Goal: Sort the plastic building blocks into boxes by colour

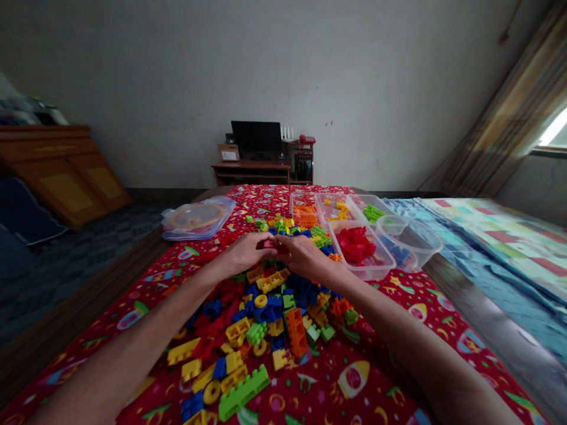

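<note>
My left hand (246, 252) and my right hand (305, 255) meet above the far part of a pile of plastic building blocks. Between their fingertips is a small red building block (267, 243), mostly covered by the closed fingers. Below the hands lie mixed blocks: a long yellow block (272, 281), an orange block (296, 332), a green block (244, 392) and a blue block (269, 309). Red blocks (224, 304) gather on the pile's left side.
Clear plastic bins stand beyond the pile to the right, holding orange blocks (305, 215), yellow blocks (340, 209), green blocks (372, 213) and red blocks (355, 245). A round clear tub (416, 239) sits beside them. Stacked lids (197, 217) lie at the left on the red cloth (336, 378).
</note>
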A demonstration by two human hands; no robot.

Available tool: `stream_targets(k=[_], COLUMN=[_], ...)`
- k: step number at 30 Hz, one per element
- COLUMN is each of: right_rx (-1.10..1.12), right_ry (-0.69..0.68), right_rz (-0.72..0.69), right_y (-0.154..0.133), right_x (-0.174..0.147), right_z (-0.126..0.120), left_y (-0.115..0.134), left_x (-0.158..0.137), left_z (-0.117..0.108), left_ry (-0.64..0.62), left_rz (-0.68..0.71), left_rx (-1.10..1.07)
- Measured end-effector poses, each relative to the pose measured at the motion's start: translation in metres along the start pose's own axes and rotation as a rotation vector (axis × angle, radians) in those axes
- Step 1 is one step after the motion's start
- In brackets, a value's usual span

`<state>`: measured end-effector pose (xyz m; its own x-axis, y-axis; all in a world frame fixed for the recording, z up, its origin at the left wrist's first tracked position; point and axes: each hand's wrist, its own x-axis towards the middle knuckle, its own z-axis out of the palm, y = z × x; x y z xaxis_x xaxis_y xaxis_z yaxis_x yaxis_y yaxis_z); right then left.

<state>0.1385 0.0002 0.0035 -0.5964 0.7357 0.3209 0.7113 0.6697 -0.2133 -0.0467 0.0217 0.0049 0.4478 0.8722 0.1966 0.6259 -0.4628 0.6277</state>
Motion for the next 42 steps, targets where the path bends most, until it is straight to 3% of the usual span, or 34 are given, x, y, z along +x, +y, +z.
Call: stream_targets(k=[5,7,10,13,16,20,29,33,36,42], right_rx=[-0.037,-0.018,0.054,0.132,0.112,0.005,-0.329,-0.312,-0.235,-0.009], right_ry=[0.039,0.111,0.183,0.148,0.129,0.19,0.055,0.2,0.323,0.191], right_rz=[0.09,0.109,0.106,0.054,-0.026,-0.058,0.414,0.488,0.421,-0.015], right_y=[0.012,0.015,0.015,0.006,-0.002,0.002,0.082,0.092,0.071,0.008], right_x=[-0.001,-0.002,-0.003,-0.003,-0.003,-0.004,-0.029,-0.033,-0.026,-0.008], right_z=[-0.019,-0.025,-0.028,-0.026,-0.021,-0.026,-0.071,-0.082,-0.083,-0.045], left_y=[0.002,0.004,0.007,0.013,0.018,0.024,0.029,0.03,0.029,0.034], left_x=[0.001,0.0,-0.002,-0.004,-0.005,-0.006,-0.009,-0.01,-0.009,-0.009], left_z=[-0.008,-0.01,-0.006,0.002,0.008,0.008,0.003,0.006,0.009,0.013], left_ry=[0.178,0.23,0.217,0.163,0.163,0.193,0.162,0.148,0.141,0.017], left_rz=[-0.056,-0.096,-0.182,-0.228,-0.221,-0.224,-0.198,-0.265,-0.324,-0.35], left_rx=[-0.06,-0.195,-0.497,-0.7,-0.767,-0.7,-0.623,-0.718,-0.853,-0.914])
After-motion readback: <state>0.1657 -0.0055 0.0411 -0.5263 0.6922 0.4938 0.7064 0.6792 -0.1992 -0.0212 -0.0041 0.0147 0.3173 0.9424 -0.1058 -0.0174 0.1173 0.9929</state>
